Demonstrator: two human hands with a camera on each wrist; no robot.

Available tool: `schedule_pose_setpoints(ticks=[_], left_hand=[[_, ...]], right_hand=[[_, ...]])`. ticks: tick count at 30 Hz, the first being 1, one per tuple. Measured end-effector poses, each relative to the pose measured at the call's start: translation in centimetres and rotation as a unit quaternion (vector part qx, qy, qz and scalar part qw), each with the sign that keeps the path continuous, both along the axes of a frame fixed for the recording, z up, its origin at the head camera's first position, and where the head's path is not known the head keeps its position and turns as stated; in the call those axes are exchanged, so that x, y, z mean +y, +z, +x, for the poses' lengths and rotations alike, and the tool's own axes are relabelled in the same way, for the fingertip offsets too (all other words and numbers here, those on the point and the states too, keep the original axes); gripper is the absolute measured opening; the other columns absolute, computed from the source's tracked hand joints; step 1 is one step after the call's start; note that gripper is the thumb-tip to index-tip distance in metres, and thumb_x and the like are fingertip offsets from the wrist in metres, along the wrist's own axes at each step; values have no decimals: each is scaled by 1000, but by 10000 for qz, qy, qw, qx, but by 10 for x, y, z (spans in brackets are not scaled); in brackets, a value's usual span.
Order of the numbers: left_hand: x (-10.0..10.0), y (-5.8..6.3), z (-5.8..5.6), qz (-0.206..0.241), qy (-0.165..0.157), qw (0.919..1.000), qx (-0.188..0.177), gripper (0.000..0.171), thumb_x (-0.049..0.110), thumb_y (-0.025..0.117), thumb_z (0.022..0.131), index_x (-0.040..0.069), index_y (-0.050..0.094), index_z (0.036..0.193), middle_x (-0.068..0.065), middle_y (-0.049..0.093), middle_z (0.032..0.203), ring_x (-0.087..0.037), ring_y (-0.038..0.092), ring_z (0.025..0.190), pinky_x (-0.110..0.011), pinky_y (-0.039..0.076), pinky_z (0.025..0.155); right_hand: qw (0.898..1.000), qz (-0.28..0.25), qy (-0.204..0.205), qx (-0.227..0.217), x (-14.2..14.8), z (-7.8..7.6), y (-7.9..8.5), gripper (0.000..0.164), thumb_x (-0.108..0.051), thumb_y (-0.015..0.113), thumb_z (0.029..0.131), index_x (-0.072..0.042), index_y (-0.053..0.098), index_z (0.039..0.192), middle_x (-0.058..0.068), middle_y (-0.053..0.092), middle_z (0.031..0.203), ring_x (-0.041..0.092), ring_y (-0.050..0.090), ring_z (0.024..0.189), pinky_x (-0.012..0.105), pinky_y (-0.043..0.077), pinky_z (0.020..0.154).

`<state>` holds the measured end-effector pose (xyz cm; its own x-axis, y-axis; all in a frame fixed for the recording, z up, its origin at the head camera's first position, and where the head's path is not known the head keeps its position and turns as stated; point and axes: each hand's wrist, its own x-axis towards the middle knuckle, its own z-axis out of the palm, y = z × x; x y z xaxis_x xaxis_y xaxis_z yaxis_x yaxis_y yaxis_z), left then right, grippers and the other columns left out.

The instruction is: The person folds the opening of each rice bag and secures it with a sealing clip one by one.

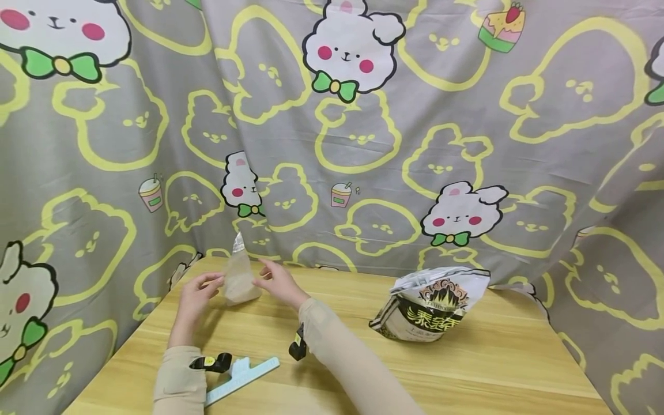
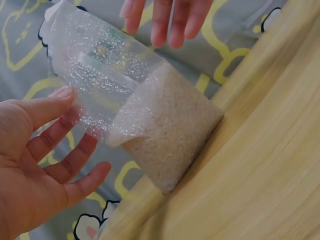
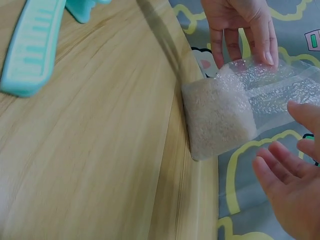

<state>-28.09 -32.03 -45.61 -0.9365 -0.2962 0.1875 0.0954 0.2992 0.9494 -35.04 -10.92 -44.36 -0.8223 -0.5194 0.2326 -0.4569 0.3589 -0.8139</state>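
Note:
A clear plastic bag of rice stands upright toward the far left of the table, rice at its bottom and the clear upper part rising to a narrow top. At its left edge my left hand pinches the film, thumb on the near face and fingers behind, as the left wrist view shows of that hand. On the other side, my right hand has its fingers spread, with the thumb close to the bag's edge; whether it touches is unclear. In the left wrist view the right fingers appear apart from the bag.
A light-blue bag clip lies near the left forearm. To the right stands a larger printed white, black and gold bag, its top crumpled. Patterned grey curtain hangs around the wooden table.

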Motion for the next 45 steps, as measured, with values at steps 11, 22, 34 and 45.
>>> schedule_pose_setpoints(ticks=[11,22,34,45], left_hand=[[9,-4,-4,588,204,9979,164,23,18,65,94,-1,68,106,22,65,94,5,63,82,-19,58,74],[18,2,-5,828,764,9935,168,20,15,64,95,0,70,106,13,67,93,3,63,81,-23,59,76],[20,7,-4,907,920,9916,35,32,18,63,95,-7,63,115,22,62,84,4,62,81,-18,57,73],[25,19,-2,993,965,9904,4,31,17,64,95,-6,64,115,19,63,87,3,63,80,-20,58,75]], right_hand=[[9994,-204,179,-222,-7,8,-4,59,-14,67,91,-5,43,145,15,65,113,24,63,104,21,50,86],[9984,-345,330,-289,-11,12,-4,62,-13,67,91,-7,42,147,17,62,125,27,61,110,23,51,87],[9992,-113,281,-257,-10,20,-3,65,-21,66,94,-10,36,151,13,57,133,27,58,117,25,50,92],[9990,-266,149,-336,-8,28,3,66,-22,66,94,-13,35,151,12,56,133,26,57,118,27,50,93]])
